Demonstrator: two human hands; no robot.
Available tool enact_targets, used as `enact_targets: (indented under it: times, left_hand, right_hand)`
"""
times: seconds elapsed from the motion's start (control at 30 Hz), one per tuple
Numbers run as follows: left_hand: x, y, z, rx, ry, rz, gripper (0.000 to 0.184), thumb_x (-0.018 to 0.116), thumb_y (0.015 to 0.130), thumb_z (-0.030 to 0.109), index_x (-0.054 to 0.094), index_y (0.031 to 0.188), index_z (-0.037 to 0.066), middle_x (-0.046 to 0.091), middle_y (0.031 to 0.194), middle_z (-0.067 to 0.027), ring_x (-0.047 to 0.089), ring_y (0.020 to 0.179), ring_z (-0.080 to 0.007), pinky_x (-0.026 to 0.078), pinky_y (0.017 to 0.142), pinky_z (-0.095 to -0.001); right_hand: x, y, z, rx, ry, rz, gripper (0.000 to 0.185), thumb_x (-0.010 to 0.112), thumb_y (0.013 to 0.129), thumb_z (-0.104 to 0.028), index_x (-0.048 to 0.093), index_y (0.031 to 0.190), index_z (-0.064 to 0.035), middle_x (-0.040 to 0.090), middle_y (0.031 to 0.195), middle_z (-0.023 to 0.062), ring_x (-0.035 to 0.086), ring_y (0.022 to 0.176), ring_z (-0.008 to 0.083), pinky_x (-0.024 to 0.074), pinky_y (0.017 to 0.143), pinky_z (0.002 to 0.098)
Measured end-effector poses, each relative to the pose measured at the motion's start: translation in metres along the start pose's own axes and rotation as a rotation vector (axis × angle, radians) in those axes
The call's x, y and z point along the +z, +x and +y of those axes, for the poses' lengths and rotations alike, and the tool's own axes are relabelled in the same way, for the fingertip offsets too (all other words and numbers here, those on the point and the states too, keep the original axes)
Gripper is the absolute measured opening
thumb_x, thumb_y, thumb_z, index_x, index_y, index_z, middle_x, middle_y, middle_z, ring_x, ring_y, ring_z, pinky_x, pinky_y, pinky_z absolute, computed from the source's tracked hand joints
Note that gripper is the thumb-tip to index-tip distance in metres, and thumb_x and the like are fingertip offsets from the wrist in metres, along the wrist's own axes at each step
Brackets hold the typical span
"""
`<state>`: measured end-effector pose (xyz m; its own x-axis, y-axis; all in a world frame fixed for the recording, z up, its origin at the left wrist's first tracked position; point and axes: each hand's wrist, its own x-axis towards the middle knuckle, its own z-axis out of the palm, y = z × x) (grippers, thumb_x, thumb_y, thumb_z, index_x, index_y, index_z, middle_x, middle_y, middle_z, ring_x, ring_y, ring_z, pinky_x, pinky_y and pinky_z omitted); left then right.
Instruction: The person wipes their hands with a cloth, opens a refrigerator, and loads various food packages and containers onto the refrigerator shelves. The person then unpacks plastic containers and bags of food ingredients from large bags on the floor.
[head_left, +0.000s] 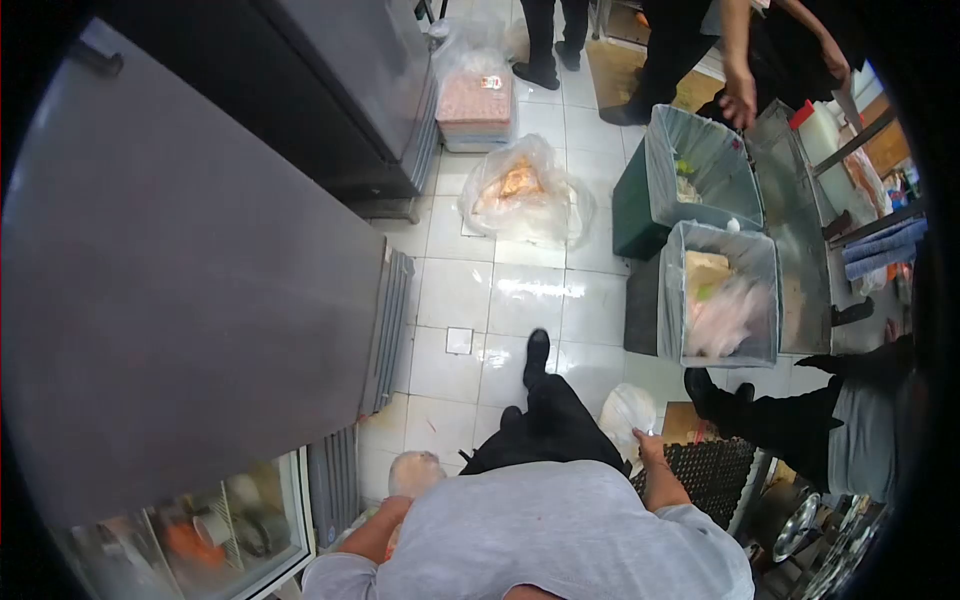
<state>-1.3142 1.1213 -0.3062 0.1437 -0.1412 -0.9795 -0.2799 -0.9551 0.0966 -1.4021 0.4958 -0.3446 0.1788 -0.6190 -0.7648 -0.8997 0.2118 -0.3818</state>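
The left hand [397, 504] is at a clear bag [416, 472], its grip too hidden to tell; the right hand [651, 446] pinches a white bag [627, 412]. Neither bag seems set down yet. Farther off, a translucent sack [518, 192] lies on the floor [525, 300].

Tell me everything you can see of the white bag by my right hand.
The white bag looks like thin, cloudy plastic, bulging into a rounded shape. It appears to hang from the right hand, which meets it at its near edge, above the tiled floor and to the right of the dark trousers. Its contents can't be made out.
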Motion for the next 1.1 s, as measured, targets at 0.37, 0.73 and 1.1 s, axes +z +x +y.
enact_targets:
  times: [0.37, 0.73, 1.1]
  left_hand:
    - [-0.215, -0.01, 0.029, -0.151, -0.007, 0.089, 0.038, 0.045, 0.078, 0.038, 0.058, 0.106, 0.017, 0.058, 0.106, -0.0102, 0.054, 0.1, -0.0261, 0.044, 0.08, -0.0396]
    - [-0.427, -0.025, 0.105, -0.178, 0.021, 0.178, 0.034, 0.044, 0.079, 0.031, 0.058, 0.107, 0.018, 0.058, 0.107, -0.0102, 0.054, 0.1, -0.0266, 0.043, 0.082, -0.042]
    - [-0.56, 0.117, 0.116, -0.105, -0.09, 0.175, 0.039, 0.047, 0.075, 0.026, 0.055, 0.112, 0.017, 0.053, 0.114, -0.0129, 0.05, 0.106, -0.0263, 0.041, 0.087, -0.0408]
  right_hand:
    - [0.1, 0.108, -0.117, -0.072, 0.115, -0.091, 0.019, 0.068, 0.061, -0.006, 0.049, 0.058, -0.0043, 0.041, 0.048, 0.0023, 0.036, 0.039, 0.0134, 0.0295, 0.038, 0.0324]
    - [0.072, 0.095, -0.456, -0.371, 0.125, -0.144, 0.033, 0.063, 0.059, -0.004, 0.058, 0.088, 0.0102, 0.062, 0.079, 0.0133, 0.057, 0.07, 0.0217, 0.0446, 0.066, 0.0321]
    - [0.0, 0.077, -0.782, -0.587, 0.359, -0.127, 0.023, 0.064, 0.066, -0.015, 0.06, 0.076, 0.0052, 0.058, 0.067, 0.0058, 0.051, 0.056, 0.0134, 0.0397, 0.052, 0.0277]
